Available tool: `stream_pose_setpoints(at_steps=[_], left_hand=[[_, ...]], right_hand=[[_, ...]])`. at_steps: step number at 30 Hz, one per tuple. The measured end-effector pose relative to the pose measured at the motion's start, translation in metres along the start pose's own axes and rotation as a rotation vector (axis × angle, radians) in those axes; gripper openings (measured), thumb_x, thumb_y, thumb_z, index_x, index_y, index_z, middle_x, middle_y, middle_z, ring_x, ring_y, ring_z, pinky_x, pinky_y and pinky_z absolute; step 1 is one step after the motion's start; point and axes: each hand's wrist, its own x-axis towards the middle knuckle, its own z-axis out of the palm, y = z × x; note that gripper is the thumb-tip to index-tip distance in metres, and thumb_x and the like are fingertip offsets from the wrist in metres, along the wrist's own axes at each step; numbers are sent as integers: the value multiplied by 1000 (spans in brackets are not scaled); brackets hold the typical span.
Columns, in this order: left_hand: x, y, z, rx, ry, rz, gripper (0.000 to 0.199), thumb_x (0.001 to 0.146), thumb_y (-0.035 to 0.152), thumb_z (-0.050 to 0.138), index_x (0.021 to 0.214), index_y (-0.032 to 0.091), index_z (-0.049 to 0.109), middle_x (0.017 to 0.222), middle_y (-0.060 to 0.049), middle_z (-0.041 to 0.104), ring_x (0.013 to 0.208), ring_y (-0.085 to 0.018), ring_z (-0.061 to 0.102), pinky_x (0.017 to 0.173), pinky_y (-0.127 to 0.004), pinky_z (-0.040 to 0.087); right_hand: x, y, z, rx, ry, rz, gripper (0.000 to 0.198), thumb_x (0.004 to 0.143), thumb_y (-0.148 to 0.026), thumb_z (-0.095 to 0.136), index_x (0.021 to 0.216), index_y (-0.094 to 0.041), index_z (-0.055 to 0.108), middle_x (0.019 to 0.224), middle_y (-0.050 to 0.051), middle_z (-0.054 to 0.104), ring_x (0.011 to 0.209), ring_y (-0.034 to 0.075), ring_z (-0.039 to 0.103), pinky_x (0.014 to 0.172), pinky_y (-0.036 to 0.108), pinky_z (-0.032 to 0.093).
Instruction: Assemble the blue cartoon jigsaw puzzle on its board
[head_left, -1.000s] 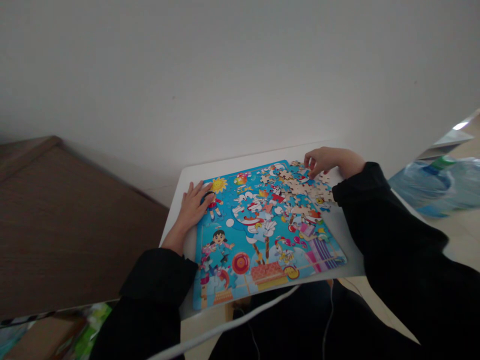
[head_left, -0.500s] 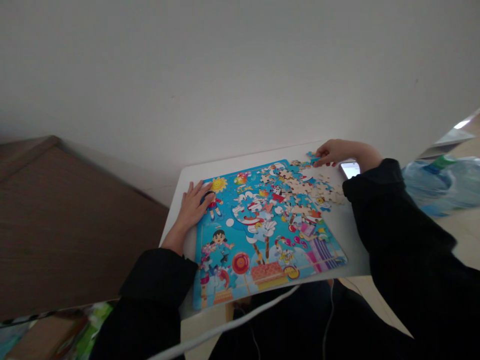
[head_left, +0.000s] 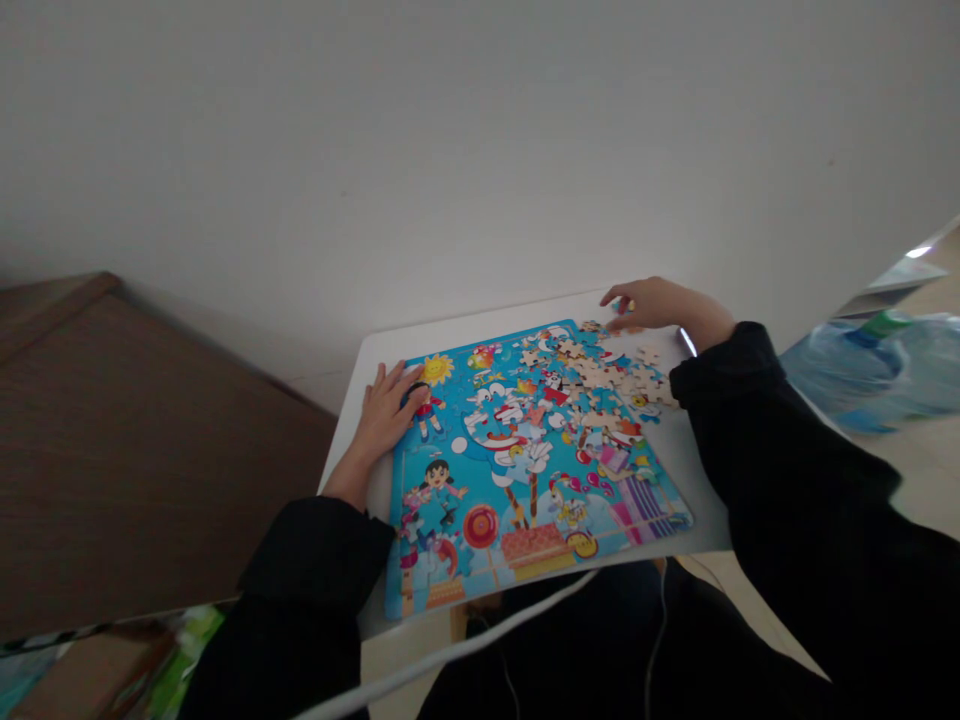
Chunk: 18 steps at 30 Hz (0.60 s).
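1. Lying flat, grip spread, your left hand [head_left: 385,412] touches the left edge of the puzzle board [head_left: 525,566].
2. Loose pieces [head_left: 600,376] straddle its right edge.
3. Near its far right corner, your right hand [head_left: 645,302] holds its grip apart.

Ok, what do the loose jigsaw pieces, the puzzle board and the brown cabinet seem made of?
Loose jigsaw pieces: probably wood or card, matte tan backs. Puzzle board: likely wood or card, smooth printed face. Brown cabinet: maybe wood or laminate, matte, faint grain.
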Motion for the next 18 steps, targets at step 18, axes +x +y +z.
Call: stream_pose_setpoints(at_steps=[18], left_hand=[[-5, 12, -13, 20, 218, 141, 44, 92, 45, 42, 130, 26, 52, 145, -7, 45, 143, -27, 23, 114, -53, 20]], right_hand=[[-26, -65, -24, 162, 57, -336, 49, 72, -52, 62, 112, -24, 62, 107, 5, 69, 91, 22, 63, 76, 33, 45]])
